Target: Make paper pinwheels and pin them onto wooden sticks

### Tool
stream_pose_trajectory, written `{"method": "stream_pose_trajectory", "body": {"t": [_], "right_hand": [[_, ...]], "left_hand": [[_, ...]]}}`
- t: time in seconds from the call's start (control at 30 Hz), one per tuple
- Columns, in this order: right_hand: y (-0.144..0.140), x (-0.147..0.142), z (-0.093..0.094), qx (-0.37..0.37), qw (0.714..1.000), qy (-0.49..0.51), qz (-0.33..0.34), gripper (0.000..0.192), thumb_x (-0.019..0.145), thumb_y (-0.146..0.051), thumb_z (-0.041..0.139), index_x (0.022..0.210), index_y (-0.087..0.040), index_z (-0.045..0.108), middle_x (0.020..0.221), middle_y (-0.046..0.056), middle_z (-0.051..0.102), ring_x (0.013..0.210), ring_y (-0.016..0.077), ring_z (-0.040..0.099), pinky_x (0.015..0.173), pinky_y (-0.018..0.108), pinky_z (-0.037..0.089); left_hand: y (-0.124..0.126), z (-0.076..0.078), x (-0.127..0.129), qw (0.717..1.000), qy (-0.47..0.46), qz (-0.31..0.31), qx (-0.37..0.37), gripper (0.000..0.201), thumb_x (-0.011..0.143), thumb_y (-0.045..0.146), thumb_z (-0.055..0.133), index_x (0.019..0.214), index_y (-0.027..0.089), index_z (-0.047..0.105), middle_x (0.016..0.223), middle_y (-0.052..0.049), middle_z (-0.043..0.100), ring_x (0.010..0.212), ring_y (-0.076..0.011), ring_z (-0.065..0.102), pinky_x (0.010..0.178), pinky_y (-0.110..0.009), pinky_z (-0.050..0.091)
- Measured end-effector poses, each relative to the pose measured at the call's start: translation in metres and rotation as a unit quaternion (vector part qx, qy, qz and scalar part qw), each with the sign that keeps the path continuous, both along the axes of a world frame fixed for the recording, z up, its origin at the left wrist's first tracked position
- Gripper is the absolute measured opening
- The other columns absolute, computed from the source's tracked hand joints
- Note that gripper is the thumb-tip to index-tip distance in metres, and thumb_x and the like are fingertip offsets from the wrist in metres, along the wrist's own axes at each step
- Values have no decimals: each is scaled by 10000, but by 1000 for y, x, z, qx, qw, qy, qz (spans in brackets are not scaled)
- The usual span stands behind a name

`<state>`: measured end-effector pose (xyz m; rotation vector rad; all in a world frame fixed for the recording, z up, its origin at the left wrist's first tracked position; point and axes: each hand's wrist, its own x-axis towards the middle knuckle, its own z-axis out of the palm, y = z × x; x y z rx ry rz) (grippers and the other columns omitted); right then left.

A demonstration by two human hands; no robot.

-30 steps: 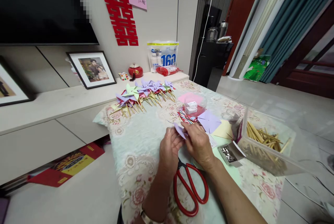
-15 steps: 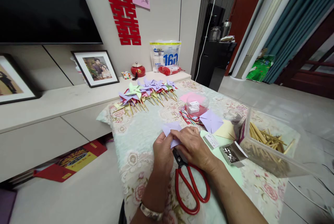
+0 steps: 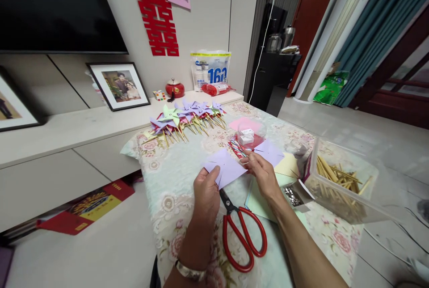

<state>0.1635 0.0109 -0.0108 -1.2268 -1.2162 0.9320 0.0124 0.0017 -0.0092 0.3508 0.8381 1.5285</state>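
Note:
A lilac paper square (image 3: 227,168) is stretched flat between both hands above the flowered tablecloth (image 3: 181,167). My left hand (image 3: 207,191) pinches its near left corner. My right hand (image 3: 262,170) pinches its right corner. Red-handled scissors (image 3: 241,230) lie on the cloth just below the left hand, blades pointing up toward it. More lilac paper (image 3: 272,151) and a pale yellow sheet (image 3: 286,166) lie just beyond my right hand.
A row of finished paper pinwheels (image 3: 186,119) on sticks lies at the table's far edge. A clear box of wooden sticks (image 3: 338,183) stands at the right, a small tray of pins (image 3: 295,197) beside it. A clear tub (image 3: 250,134) sits on pink paper.
The folded lilac paper has been opened out flat. My right hand moved up and to the right, pulling the sheet open, while my left hand kept its corner.

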Motion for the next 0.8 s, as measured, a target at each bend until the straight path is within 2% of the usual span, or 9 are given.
{"method": "stream_pose_trajectory", "body": {"t": [0.1,0.2,0.33,0.47,0.67,0.8], "right_hand": [[1,1,0,-30,997,67,33,577,846,-650,592,1135,-162,698,814,64,714,700,198,621,613,304,485],[2,1,1,-43,992,110,41,553,791,-646,664,1066,-171,724,805,55,712,649,174,606,586,289,477],[2,1,3,-67,985,153,37,547,728,-638,726,1009,-168,742,816,72,726,684,198,646,624,319,521],[3,1,2,-55,987,148,31,474,699,-535,787,1003,-174,743,831,66,741,758,217,674,722,354,536],[5,-1,-2,-34,991,127,17,373,631,-347,827,950,-179,732,760,21,722,716,187,660,742,345,517],[5,-2,-1,-30,992,125,16,363,619,-305,819,951,-186,732,737,1,695,692,174,645,746,349,527]], "left_hand": [[-1,2,2,1000,12,8,18,376,553,241,833,884,140,687,814,-57,777,875,-253,735,883,-385,544],[-1,2,3,1000,15,9,17,406,549,248,841,907,133,689,827,-59,785,853,-254,740,885,-393,542],[-2,0,2,1000,20,11,17,420,559,246,840,933,131,687,844,-63,787,842,-253,743,879,-395,542],[-3,-1,3,999,34,-1,25,424,585,256,832,962,127,686,840,-72,783,876,-264,739,877,-398,541],[-3,-3,2,998,44,-17,35,425,606,267,833,976,129,677,845,-78,781,908,-280,737,860,-398,550],[-3,-3,3,998,41,-31,38,432,620,288,842,982,120,676,837,-86,782,898,-286,739,846,-400,555]]}}
